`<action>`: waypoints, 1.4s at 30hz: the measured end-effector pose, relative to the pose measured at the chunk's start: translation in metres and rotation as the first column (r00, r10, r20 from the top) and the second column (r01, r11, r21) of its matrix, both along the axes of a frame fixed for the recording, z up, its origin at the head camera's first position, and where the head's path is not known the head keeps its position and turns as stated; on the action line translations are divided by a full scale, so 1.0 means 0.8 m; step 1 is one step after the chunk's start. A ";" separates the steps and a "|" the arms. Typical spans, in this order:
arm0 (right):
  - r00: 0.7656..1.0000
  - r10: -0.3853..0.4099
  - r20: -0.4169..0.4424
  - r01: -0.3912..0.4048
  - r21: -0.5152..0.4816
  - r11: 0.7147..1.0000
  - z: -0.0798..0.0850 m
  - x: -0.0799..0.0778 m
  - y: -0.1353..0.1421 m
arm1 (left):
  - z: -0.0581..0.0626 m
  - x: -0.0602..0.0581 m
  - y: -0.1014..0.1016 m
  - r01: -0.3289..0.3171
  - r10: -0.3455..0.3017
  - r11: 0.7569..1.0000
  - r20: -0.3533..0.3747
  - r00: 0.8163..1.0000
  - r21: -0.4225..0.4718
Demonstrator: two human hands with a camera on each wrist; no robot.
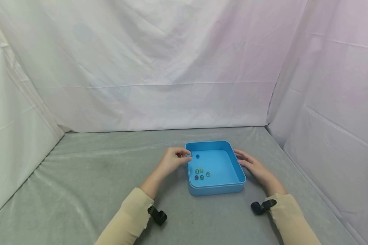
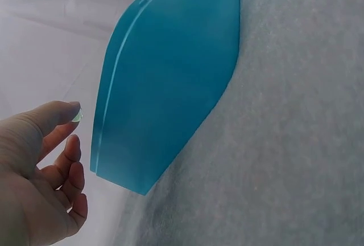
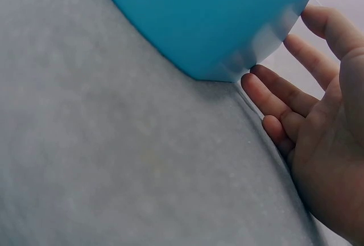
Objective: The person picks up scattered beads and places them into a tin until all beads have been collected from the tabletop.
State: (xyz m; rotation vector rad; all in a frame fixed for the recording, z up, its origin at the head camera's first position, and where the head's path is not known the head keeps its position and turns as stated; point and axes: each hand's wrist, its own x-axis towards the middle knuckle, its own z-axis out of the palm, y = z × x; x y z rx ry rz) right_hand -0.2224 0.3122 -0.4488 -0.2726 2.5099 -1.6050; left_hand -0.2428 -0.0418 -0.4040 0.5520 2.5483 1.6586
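Observation:
A blue square box point(image 1: 222, 163) without a lid sits on the grey cloth. Inside it, toward the left, lie several glass marbles; one dark blue marble point(image 1: 197, 156) is apart near the back, and a yellowish marble point(image 1: 201, 170) is among the front group. My left hand point(image 1: 173, 160) pinches a clear greenish marble point(image 2: 78, 115) between thumb and fingertip at the box's left rim. Along the right wall, the extended fingers of my right hand point(image 1: 257, 170) touch the box from outside; the right wrist view shows the fingertips point(image 3: 259, 70) against its corner.
Grey cloth point(image 1: 89, 177) covers the table around the box. White curtains point(image 1: 159, 68) hang behind it and on both sides. A black wrist camera point(image 1: 157, 215) is on the left cuff, another black camera point(image 1: 263, 206) on the right.

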 end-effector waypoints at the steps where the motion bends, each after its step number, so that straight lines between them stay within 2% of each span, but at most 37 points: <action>1: 1.000 0.001 -0.001 -0.001 -0.001 1.000 0.000 0.000 0.000 | 0.000 -0.001 0.001 0.002 -0.002 1.000 -0.005 1.000 -0.004; 11: 1.000 0.000 -0.002 0.000 -0.007 1.000 0.000 0.001 0.001 | -0.006 -0.006 0.010 0.030 -0.030 0.999 -0.011 0.999 -0.023; 27: 1.000 -0.002 -0.009 0.002 -0.011 1.000 0.000 0.001 0.001 | -0.005 -0.015 0.021 0.040 -0.041 0.999 -0.039 0.998 -0.019; 42: 1.000 -0.005 -0.011 0.005 0.008 1.000 0.002 0.000 0.000 | -0.008 -0.019 0.026 0.033 -0.034 0.999 -0.029 0.999 -0.034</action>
